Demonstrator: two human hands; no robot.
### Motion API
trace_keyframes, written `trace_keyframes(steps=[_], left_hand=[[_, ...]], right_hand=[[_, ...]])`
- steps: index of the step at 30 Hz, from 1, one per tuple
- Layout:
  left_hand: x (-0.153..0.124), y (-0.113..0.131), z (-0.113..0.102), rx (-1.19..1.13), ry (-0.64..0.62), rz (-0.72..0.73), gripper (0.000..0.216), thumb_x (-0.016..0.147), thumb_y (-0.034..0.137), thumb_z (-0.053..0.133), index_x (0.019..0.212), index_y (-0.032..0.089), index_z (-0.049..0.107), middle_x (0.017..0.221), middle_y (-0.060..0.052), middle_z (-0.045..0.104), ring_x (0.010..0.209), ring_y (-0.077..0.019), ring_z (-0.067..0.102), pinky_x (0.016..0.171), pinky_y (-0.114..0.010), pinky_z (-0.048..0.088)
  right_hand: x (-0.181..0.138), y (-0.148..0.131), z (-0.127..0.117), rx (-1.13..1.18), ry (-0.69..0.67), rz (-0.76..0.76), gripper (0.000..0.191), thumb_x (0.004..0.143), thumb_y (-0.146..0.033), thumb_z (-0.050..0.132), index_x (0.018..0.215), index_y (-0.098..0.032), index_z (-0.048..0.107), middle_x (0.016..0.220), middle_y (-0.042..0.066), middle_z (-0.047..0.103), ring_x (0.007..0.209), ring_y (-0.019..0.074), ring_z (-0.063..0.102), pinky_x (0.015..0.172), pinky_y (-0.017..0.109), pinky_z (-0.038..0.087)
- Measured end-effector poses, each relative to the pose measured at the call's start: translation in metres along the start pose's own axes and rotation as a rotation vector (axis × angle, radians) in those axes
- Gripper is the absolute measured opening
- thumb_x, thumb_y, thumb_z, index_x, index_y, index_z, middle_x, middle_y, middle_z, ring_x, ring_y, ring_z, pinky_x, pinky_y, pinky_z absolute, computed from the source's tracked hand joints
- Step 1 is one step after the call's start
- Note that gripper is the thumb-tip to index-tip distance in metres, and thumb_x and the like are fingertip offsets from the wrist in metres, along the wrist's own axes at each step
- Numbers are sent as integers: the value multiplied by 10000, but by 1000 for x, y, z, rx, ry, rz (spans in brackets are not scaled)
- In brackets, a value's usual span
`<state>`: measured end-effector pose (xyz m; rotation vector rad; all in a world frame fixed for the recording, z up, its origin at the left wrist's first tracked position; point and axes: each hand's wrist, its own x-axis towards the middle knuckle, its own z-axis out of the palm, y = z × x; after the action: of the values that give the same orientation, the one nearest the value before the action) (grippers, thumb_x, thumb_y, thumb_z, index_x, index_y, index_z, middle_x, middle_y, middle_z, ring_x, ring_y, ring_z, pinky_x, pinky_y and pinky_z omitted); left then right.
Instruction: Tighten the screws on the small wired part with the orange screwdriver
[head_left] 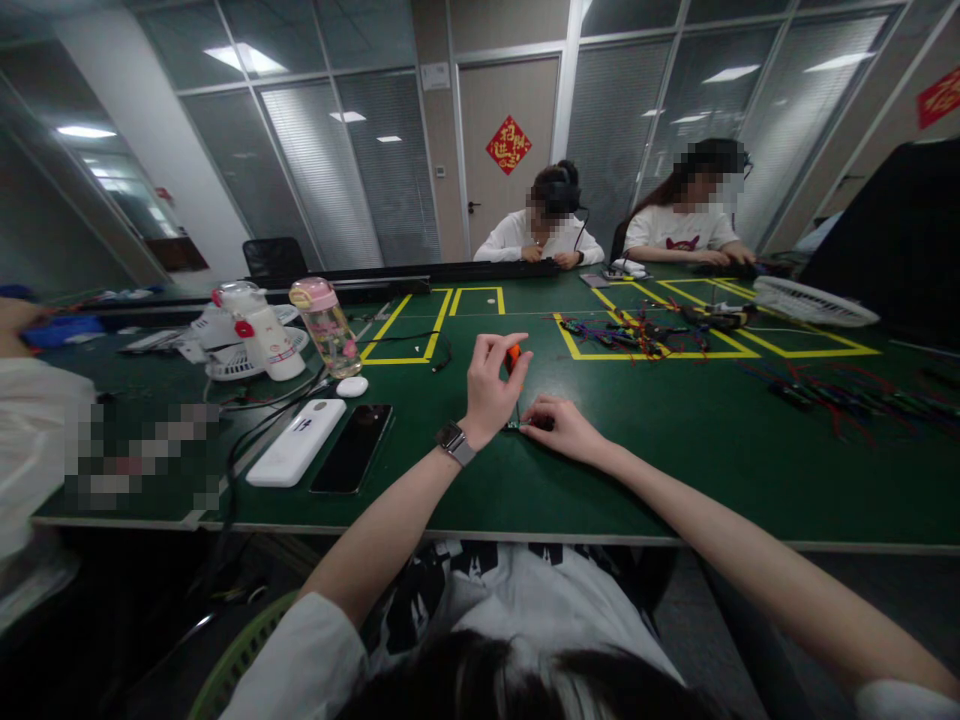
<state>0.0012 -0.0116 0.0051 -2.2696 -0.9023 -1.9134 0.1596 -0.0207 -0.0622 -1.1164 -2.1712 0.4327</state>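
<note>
My left hand (491, 385) is closed round the orange and black handle of a screwdriver (513, 356), held upright. Its thin shaft points down at a small green circuit board (513, 425) on the table. Whether the tip touches a screw is too small to tell. Low on the tabletop, my right hand (553, 424) pinches the board's right edge between thumb and fingers. The board's right end is partly hidden by those fingers. A watch sits on my left wrist.
Left of my hands lie a black phone (352, 449), a white power bank (297, 443) and a white earbud case (352, 387). Bottles (327, 325) and cables stand behind them. Wired boards (637, 336) lie to the right on the green table (480, 500). Other people sit around it.
</note>
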Motion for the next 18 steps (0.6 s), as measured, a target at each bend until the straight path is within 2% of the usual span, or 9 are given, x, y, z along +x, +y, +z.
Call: trace_keyframes(steps=[2,4,7,9,14,18], left_hand=[[0,0,0,19,14,-5,198,904,327,549,1036,196,616,888,-27,497,796,-128,519,735,-256,466],[-1,0,-1,14,5,-5,224,938,318,479,1079,206,612,909,-36,497,815,-132,526,740,-262,468],[-2,-1,-2,-41,-39,4,318,982,235,328,1219,213,539,1022,-63,554,951,-148,552,831,-290,472],[-2,-1,-1,-83,-52,12,342,984,204,297,1262,209,497,1082,-70,586,1019,-151,557,885,-309,466],[-1,-1,0,-67,-17,9,256,960,239,417,1176,193,546,1015,-60,603,949,-148,574,840,-299,479],[0,-1,0,8,33,7,169,892,304,570,1016,200,619,872,-24,516,815,-134,529,743,-265,469]], right_hand=[[0,0,0,-1,3,2,112,792,-236,634,822,-147,697,783,36,569,634,125,542,609,259,438],[0,0,0,3,3,1,114,792,-241,635,821,-149,697,783,35,570,635,126,543,607,258,437],[0,1,0,10,-1,-5,120,796,-246,631,823,-149,697,786,35,573,639,125,547,605,254,437],[0,2,0,10,-1,-5,122,798,-248,630,826,-150,697,787,35,574,639,122,547,605,251,437],[0,1,0,-1,8,-14,109,793,-242,637,819,-154,696,774,32,574,632,121,539,602,251,433],[0,0,0,-6,10,-7,105,792,-243,640,810,-156,697,770,33,574,632,125,540,599,252,432]])
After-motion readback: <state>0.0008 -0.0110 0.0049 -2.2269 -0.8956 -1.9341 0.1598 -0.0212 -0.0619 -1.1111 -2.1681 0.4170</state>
